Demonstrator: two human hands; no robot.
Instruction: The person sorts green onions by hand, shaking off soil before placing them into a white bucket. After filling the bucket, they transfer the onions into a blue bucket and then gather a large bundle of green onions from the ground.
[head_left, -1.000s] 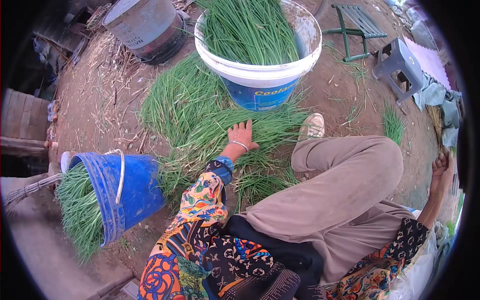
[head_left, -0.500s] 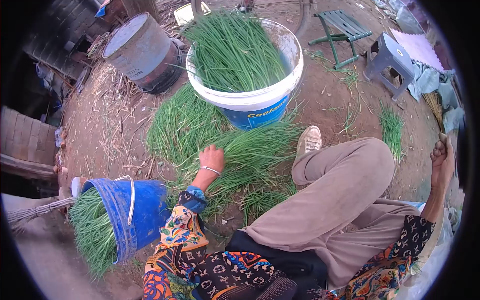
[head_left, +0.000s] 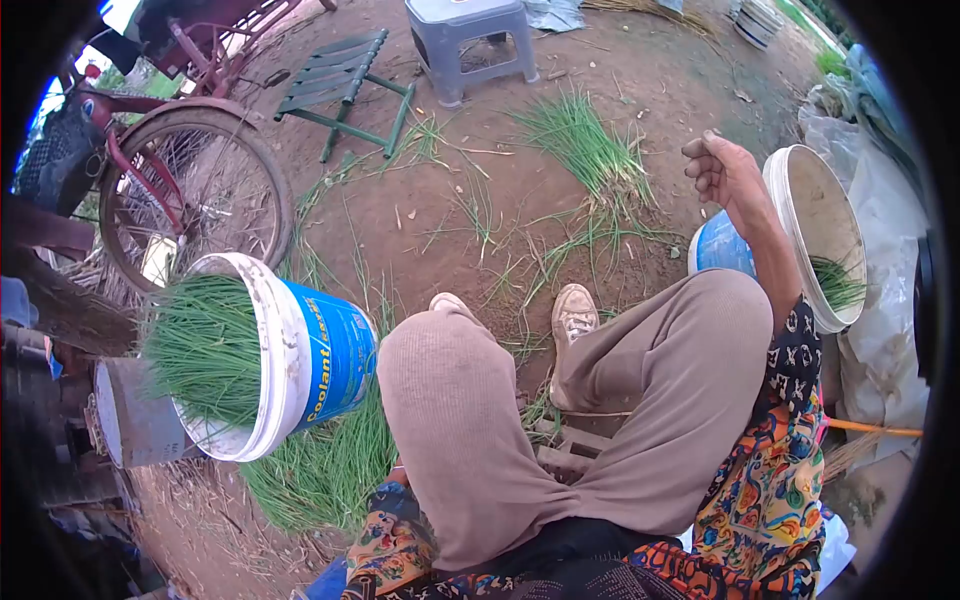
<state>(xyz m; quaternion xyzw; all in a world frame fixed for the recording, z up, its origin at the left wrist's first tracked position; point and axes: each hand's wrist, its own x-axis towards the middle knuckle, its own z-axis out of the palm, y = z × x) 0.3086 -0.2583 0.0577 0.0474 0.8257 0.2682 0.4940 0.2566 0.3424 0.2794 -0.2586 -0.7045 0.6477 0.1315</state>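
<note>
My right hand (head_left: 730, 182) is raised at the right, fingers curled in, with nothing visible in them. It is beside a white-and-blue bucket (head_left: 815, 185) with some green stalks (head_left: 838, 283) inside. Of my left hand, only a bit of the wrist (head_left: 398, 474) shows beside my knee; its fingers are hidden. Near it a pile of long green stalks (head_left: 325, 470) lies on the ground. A Coolant bucket (head_left: 325, 350) packed with green stalks (head_left: 205, 345) appears at the left. A loose bundle with pale root ends (head_left: 590, 150) lies on the soil ahead.
A green folding stool (head_left: 345, 85) and a grey plastic stool (head_left: 472, 40) stand at the top. At upper left is a bicycle wheel (head_left: 195, 195), with a metal drum (head_left: 145, 412) below it. Plastic sheeting (head_left: 890, 290) lies along the right side.
The view has swung to the right, so the Coolant bucket and stools appear further left. The right-hand bucket has come into view. My left hand is now mostly hidden by my knee.
</note>
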